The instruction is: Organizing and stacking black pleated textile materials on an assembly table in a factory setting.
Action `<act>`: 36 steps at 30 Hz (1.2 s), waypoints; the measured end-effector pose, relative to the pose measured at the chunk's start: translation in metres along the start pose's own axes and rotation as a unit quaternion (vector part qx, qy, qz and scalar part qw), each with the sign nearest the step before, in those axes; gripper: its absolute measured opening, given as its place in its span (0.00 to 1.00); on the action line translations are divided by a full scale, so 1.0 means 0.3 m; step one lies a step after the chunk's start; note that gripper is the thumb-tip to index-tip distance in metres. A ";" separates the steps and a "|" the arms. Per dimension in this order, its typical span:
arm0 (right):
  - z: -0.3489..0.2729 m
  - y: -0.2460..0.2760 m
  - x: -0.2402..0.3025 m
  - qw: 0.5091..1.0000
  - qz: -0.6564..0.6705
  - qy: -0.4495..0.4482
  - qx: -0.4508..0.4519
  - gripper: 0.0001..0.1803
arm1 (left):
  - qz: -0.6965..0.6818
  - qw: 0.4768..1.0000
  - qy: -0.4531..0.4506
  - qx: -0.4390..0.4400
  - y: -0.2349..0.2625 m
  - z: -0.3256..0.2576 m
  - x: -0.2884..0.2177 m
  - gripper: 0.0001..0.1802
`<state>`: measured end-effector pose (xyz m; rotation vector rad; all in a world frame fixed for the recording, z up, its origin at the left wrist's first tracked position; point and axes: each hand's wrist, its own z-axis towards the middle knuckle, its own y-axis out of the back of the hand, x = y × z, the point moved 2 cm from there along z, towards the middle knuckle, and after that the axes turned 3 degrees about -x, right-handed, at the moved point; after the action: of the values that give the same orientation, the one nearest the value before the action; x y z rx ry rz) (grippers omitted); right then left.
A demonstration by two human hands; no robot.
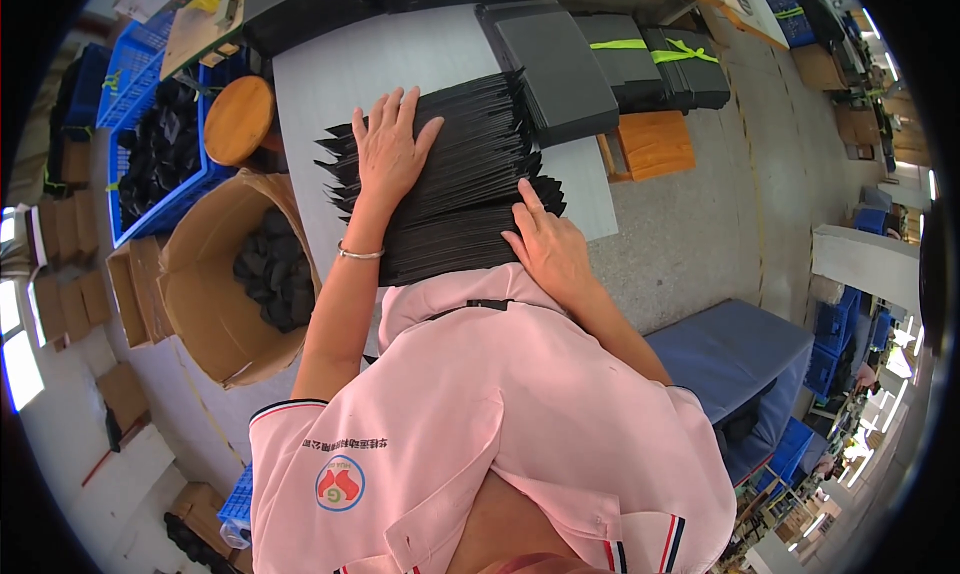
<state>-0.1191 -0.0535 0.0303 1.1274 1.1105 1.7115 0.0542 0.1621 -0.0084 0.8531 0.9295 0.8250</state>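
A fanned row of thin black sheets (pixel 455 154) lies on the light tabletop (pixel 330 74) right in front of me, with jagged, overlapping edges. My left hand (pixel 392 149) rests on the left part of the row, its fingers spread flat and pointing away from me. At the row's right edge is my right hand (pixel 545 236); its index finger reaches out along the sheet ends, and the thumb and other fingers sit loosely apart beside them. Just beyond, to the right, stands a neat stack of dark flat sheets (pixel 555 69).
Bundles with yellow-green ties (pixel 685 64) lie at the far right, near a wooden stool (pixel 655 146). Left of the table are a round wooden stool (pixel 240 121), a blue crate (pixel 160 154) and a cardboard box (pixel 205 294) holding black pieces. A blue-covered block (pixel 735 359) stands at right.
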 end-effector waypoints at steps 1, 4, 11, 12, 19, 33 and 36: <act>-0.001 0.000 0.000 1.000 -0.001 -0.005 0.002 0.22 | 0.000 1.000 -0.001 0.000 0.000 0.002 -0.001 0.34; -0.005 -0.008 -0.003 1.000 -0.010 0.006 -0.008 0.23 | -0.003 1.000 -0.001 -0.003 0.000 0.007 -0.002 0.34; -0.005 -0.008 0.001 1.000 -0.015 0.006 -0.009 0.23 | -0.005 1.000 -0.001 -0.003 0.002 0.006 0.000 0.33; -0.007 -0.007 0.002 1.000 -0.013 0.000 -0.003 0.24 | -0.002 1.000 -0.001 -0.002 0.002 0.006 0.000 0.34; 0.000 -0.005 0.004 0.999 0.033 -0.018 0.004 0.25 | 0.000 1.000 0.001 0.000 0.003 0.008 0.000 0.34; 0.041 -0.038 0.016 0.995 -0.017 -0.094 0.037 0.44 | -0.007 1.000 0.001 -0.012 0.000 0.014 0.003 0.33; 0.036 -0.040 0.012 0.995 -0.010 -0.094 0.035 0.42 | -0.009 1.000 0.001 -0.015 0.001 0.013 0.005 0.33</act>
<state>-0.1082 -0.0438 0.0222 1.2881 1.0674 1.5259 0.0582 0.1625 -0.0073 0.8170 0.9229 0.8233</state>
